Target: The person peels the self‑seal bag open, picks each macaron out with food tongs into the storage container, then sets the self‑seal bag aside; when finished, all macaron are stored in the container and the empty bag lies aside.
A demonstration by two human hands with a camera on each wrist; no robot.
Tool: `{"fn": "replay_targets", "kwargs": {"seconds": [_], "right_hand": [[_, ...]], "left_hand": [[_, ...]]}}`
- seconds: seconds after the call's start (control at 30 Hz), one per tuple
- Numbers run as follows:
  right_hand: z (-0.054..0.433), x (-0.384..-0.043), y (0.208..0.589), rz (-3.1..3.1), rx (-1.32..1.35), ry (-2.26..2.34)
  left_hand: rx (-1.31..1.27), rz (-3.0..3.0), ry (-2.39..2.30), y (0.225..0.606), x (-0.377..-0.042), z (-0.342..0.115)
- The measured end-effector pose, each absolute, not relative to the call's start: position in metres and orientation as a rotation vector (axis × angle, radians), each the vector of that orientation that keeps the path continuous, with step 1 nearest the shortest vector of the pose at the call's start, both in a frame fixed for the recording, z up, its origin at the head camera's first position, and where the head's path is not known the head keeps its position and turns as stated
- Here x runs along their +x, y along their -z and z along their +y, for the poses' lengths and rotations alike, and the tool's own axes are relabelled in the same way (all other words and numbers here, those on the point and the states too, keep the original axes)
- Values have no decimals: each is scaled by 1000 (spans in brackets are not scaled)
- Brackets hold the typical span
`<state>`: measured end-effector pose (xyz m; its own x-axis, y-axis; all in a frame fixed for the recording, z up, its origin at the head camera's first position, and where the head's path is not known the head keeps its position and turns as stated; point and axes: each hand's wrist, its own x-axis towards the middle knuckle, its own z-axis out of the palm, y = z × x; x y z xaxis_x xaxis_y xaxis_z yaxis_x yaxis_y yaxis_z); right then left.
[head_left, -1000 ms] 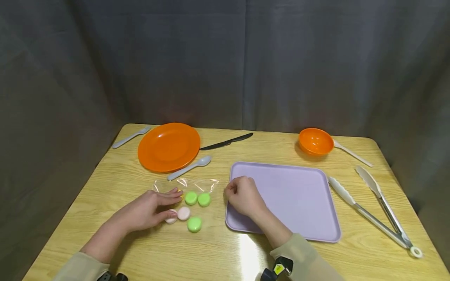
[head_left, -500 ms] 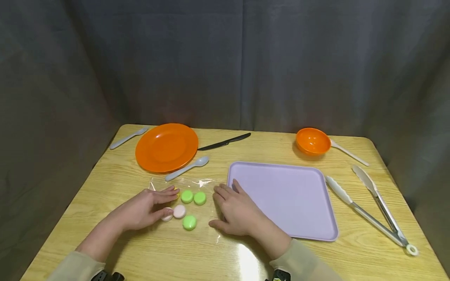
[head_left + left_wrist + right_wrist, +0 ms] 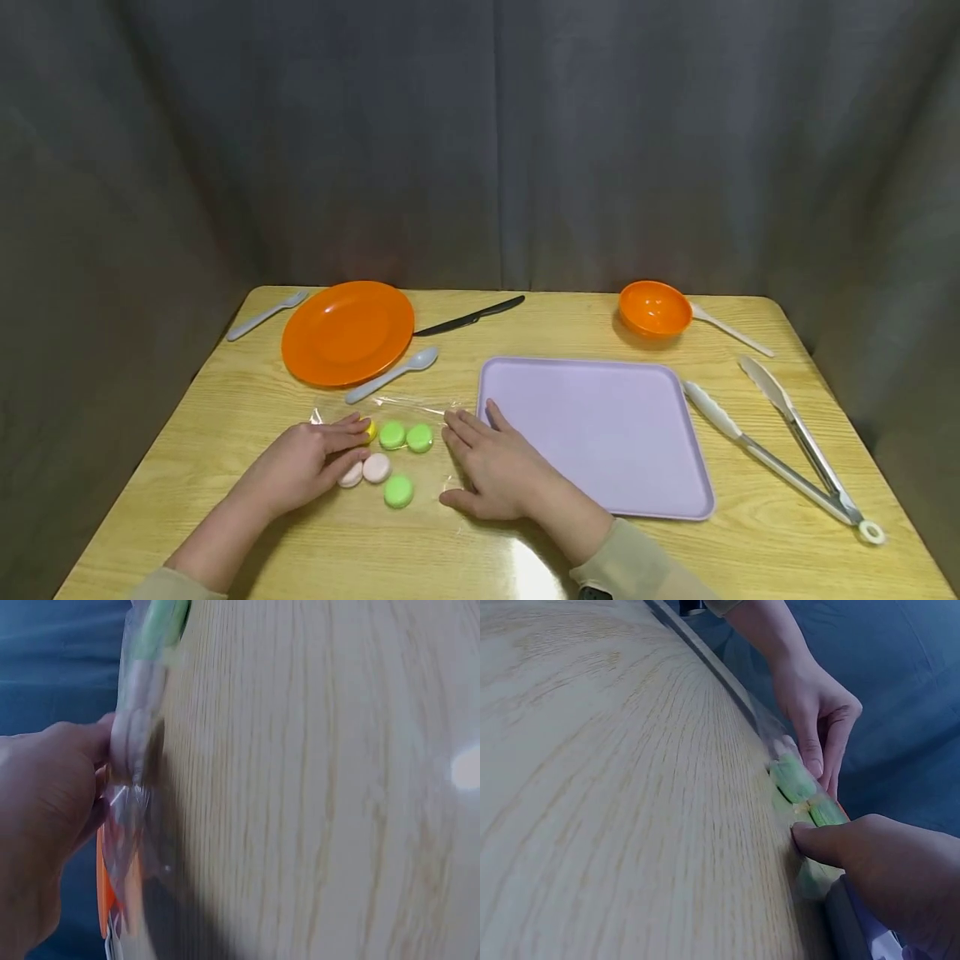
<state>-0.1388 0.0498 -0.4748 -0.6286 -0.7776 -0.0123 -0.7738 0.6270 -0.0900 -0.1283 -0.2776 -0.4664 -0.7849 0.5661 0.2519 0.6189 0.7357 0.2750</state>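
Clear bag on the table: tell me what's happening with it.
A person's left grip rests over the left side of the clear bag, thumb at a pale pink disc, fingers at a yellow disc. The right grip is spread at its other end, beside the lilac tray. Three green discs and a second pink disc also show in the bag.

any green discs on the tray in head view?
No, all three green discs lie between the left hand and right hand, off the tray.
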Motion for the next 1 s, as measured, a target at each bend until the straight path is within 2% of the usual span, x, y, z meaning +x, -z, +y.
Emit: {"fn": "replay_targets", "kwargs": {"seconds": [0.23, 0.7, 1.0], "right_hand": [[48, -141, 475, 2799, -1324, 92], [50, -137, 480, 2810, -1351, 135], [50, -138, 482, 2816, -1367, 144]], "left_hand": [[-920, -2730, 393, 463, -127, -268], [-1039, -2754, 456, 467, -113, -268], [-916, -2634, 437, 470, -116, -260]]}}
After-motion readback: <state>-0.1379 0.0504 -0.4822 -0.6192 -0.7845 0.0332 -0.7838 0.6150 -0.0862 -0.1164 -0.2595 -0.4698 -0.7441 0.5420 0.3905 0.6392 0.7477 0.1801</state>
